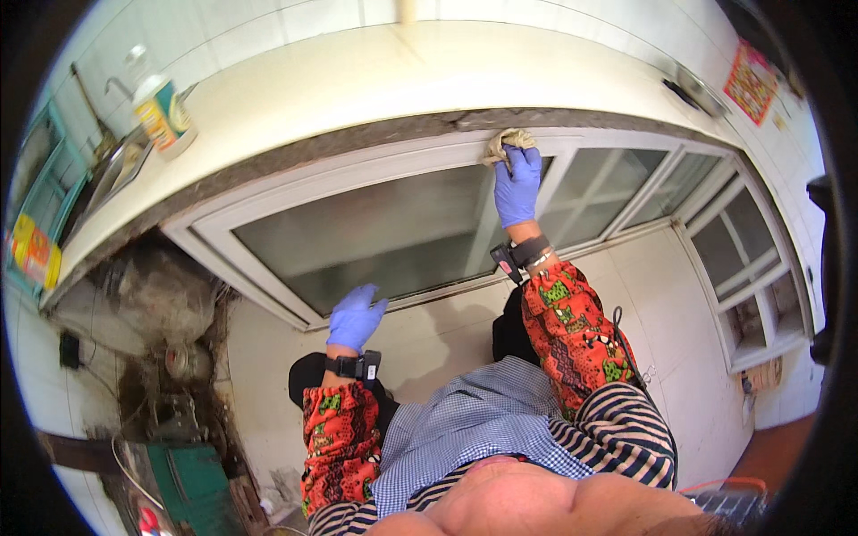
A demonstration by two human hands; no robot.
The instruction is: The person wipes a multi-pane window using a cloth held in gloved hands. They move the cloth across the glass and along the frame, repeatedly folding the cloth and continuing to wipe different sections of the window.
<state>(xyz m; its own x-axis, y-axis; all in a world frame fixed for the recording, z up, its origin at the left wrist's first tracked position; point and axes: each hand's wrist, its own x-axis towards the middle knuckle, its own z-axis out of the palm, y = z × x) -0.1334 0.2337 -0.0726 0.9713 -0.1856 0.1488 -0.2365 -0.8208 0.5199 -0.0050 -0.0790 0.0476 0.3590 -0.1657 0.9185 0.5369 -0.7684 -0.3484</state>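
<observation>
My right hand (517, 184), in a blue-purple disposable glove, presses a crumpled pale cloth (507, 144) against the top rail of a white-framed sliding glass cabinet door (375, 228), just below the counter's edge. Lower and to the left, my left hand (355, 318) wears a matching glove. Its fingers are apart and it holds nothing, near the door's lower left corner; whether it touches the frame I cannot tell. Both forearms are in red patterned sleeve covers, with a dark strap and a small device on each wrist.
On the pale countertop (402, 67) stands a labelled plastic bottle (164, 117), beside a sink (120, 171). A yellow container (35, 251) sits in a teal rack at the far left. Pipes and a green box (194, 482) are at lower left. More glass-paned doors (744, 248) are at right.
</observation>
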